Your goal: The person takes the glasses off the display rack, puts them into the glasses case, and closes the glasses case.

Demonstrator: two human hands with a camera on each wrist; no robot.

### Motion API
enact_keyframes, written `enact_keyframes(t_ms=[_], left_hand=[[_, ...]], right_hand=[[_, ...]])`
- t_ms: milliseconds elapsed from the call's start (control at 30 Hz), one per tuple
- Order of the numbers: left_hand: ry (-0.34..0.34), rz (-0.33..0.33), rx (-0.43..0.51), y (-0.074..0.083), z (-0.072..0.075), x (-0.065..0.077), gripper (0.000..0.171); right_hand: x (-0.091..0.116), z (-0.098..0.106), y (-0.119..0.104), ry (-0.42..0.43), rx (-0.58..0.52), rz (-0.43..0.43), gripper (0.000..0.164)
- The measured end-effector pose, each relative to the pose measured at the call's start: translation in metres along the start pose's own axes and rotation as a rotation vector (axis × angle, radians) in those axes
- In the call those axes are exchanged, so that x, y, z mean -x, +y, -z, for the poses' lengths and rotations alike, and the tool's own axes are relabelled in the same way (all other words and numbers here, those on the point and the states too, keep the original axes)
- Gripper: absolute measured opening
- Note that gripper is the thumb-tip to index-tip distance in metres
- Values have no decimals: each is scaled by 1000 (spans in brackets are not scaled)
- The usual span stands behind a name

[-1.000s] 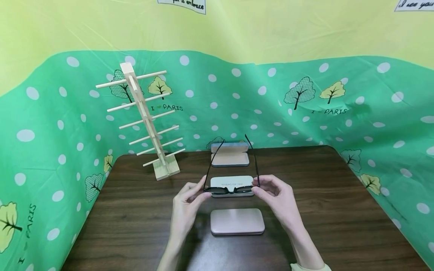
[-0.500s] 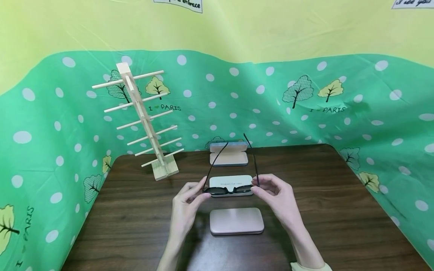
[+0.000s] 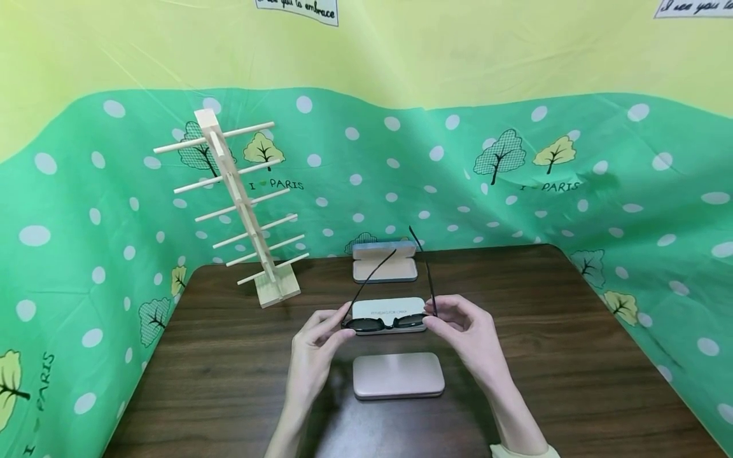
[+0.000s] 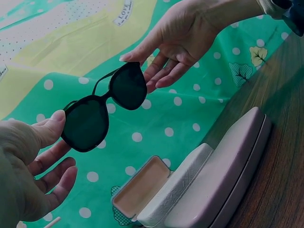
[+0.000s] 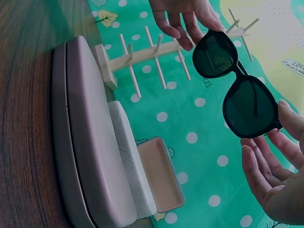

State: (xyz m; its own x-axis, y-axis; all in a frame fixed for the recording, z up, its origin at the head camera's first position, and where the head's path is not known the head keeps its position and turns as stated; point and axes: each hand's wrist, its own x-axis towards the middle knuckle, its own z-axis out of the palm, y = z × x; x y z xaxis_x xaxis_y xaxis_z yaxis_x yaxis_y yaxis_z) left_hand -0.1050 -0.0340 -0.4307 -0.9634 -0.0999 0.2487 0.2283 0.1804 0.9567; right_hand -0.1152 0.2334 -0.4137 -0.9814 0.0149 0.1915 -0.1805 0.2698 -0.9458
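Note:
A pair of black sunglasses with dark lenses is held up above the table, its temples unfolded and pointing away. My left hand pinches the left corner of the frame between thumb and fingers. At the opposite corner my right hand pinches it in the same way. In the left wrist view the sunglasses hang between both hands, apart from the cases. Behind them lies a shut white glasses case with small print. Nearer, between the forearms, is a shut pink glasses case.
An open blue-edged glasses case with a pale lining stands near the table's back edge. To the left rises a wooden display rack with several pegs, bare of glasses. A patterned green and yellow cloth hangs around the wooden table.
The left temple of the sunglasses has swung inward, its tip moving right. Both hands stay almost in place with their grip unchanged. The head view has shifted slightly.

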Motion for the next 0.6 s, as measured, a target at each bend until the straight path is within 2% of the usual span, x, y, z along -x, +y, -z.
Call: enact_keyframes(t_ms=[600], left_hand=[[-13, -21, -15, -2, 1, 1, 38]], right_hand=[[0, -2, 1, 3, -5, -8, 34]])
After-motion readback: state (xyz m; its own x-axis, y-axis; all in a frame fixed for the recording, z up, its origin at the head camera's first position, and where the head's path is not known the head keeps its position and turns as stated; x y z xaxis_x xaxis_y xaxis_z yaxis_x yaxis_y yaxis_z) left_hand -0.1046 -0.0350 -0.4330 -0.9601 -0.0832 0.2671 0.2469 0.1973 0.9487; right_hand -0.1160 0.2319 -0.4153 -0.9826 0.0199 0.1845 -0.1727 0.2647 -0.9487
